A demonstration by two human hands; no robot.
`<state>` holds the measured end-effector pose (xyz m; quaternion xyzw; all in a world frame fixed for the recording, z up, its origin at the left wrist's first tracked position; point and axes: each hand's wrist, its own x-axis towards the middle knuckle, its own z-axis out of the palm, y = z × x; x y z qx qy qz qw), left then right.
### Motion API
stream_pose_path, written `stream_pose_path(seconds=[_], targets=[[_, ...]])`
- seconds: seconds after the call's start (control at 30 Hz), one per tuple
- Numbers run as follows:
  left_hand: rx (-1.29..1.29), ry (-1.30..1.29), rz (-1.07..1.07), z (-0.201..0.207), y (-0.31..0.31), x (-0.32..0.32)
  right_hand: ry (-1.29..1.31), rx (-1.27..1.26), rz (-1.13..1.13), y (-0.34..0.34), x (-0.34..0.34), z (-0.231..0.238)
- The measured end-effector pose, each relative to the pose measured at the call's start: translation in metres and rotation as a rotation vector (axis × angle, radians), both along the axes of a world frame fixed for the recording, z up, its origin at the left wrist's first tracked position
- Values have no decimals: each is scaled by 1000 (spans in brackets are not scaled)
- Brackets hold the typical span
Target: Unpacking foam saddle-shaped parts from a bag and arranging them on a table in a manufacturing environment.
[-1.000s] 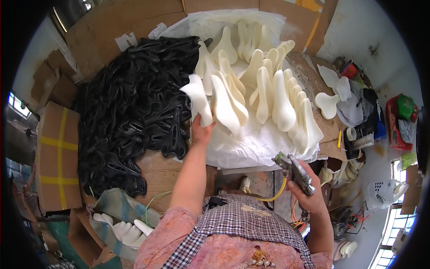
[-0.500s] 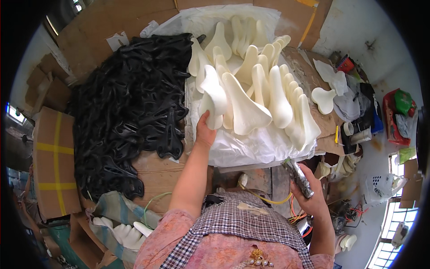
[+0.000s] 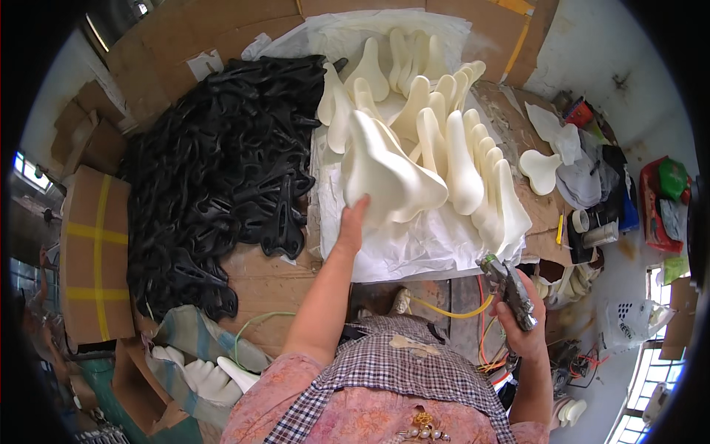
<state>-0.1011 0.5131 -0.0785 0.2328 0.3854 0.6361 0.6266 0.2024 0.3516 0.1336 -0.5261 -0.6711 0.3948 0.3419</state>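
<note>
My left hand (image 3: 352, 226) grips the near end of a white foam saddle pad (image 3: 376, 174), fingers partly hidden by it. The pad is tilted over the near left side of the white-covered table. Behind and to its right stand several similar foam pads (image 3: 460, 163), mostly narrow end up. My right hand (image 3: 525, 322) is wrapped round a grimy metallic spray gun (image 3: 509, 292), held right of the table's near edge, its nozzle end pointing up and left. A yellow hose (image 3: 455, 313) runs near it.
A broad pile of black saddle shells (image 3: 222, 170) covers the left side. Cardboard (image 3: 266, 277) lies in front of it. A striped sack (image 3: 200, 340) of white pads sits lower left. One loose pad (image 3: 539, 170) and tape rolls (image 3: 580, 220) are at right.
My left hand has shifted slightly right and turned the foam saddle pad, so its broad face now shows. The spray gun has moved a little right and down with my right hand.
</note>
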Motion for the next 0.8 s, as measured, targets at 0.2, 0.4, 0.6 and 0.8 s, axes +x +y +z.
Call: stream_pose_path(seconds=[0.2,0.4,0.6,0.8], targets=[[118,1398,181,-15,-2,40,262,94,57,-1,-3,11],[139,1711,174,16,8,59,288,52,-29,-6,-6,34],[82,1799,-14,26,29,43,256,86,-49,-8,-15,30],[316,1440,268,57,-12,19,278,51,-48,-4,-23,15]])
